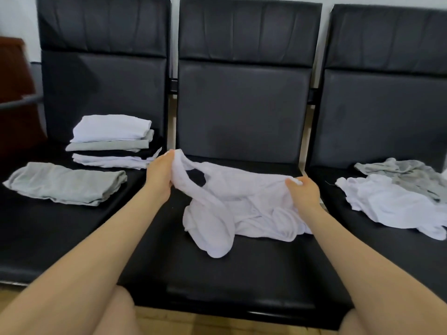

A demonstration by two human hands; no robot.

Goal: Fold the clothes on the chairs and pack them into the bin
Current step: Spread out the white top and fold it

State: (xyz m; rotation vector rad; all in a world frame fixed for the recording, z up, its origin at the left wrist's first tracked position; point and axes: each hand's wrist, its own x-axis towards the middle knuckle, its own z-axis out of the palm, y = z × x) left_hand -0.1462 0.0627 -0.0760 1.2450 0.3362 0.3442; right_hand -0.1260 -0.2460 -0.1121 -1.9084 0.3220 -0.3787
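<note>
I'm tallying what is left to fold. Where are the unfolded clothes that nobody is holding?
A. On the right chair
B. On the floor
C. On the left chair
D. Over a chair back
A: a crumpled white garment and a crumpled grey garment lie loose on the right chair; the left chair bears only folded pieces.

Bare seat front (217, 274) lies open; folded stack (112, 139) blocks left.

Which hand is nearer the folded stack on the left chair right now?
Left. The left hand grips the white garment just beside the folded stack; the right hand holds the garment's other end, farther away.
</note>
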